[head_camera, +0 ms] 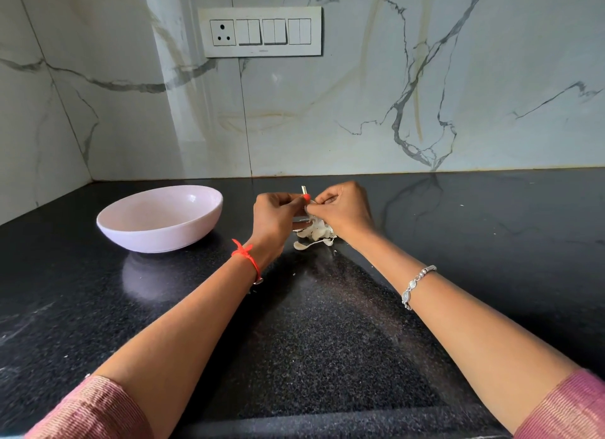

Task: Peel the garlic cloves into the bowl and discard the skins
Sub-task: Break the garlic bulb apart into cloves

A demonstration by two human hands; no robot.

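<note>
Head view: left hand (273,214) and right hand (343,209), fingers curled, pinch one garlic clove (304,190) above the skins (316,234) on the table (327,307); bowl (157,234) well left.

The black granite counter (327,324) bears a pink bowl (157,237) and a pile of garlic skins (315,234).

White veined marble wall (360,111) with switch panel (262,32) above black granite counter (327,324).

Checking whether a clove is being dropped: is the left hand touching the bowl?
Apart. The head view shows bare counter between the bowl and the left hand, which pinches garlic together with the right hand.
</note>
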